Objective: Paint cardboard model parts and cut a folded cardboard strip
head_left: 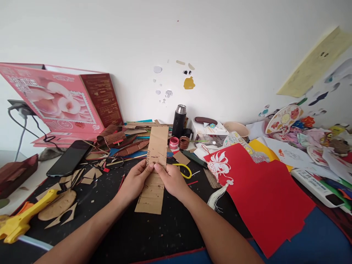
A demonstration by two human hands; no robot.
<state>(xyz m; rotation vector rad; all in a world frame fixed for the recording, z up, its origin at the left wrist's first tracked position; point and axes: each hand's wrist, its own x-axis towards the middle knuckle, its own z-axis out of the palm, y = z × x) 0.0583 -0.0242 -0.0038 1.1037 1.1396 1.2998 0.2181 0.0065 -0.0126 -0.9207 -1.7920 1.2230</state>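
A long brown cardboard strip [152,198] with printed figures and dark stains is held above the black mat, in the middle of the head view. My left hand [136,178] grips its left edge, and my right hand [172,179] grips the right edge. Both thumbs press on its front face and almost meet at the centre; the other fingers are partly hidden behind the cardboard. Just right of the strip lie the yellow handles of scissors [188,171], partly covered by my right hand. Cardboard offcuts [92,175] are scattered left of my left hand.
At left are a yellow glue gun [33,216], a black phone [70,157] and a pink box [68,99]. Behind the strip stand a black thermos [179,123] and paint jars [183,142]. Red paper [264,198] covers the right side, near a white power strip [316,187].
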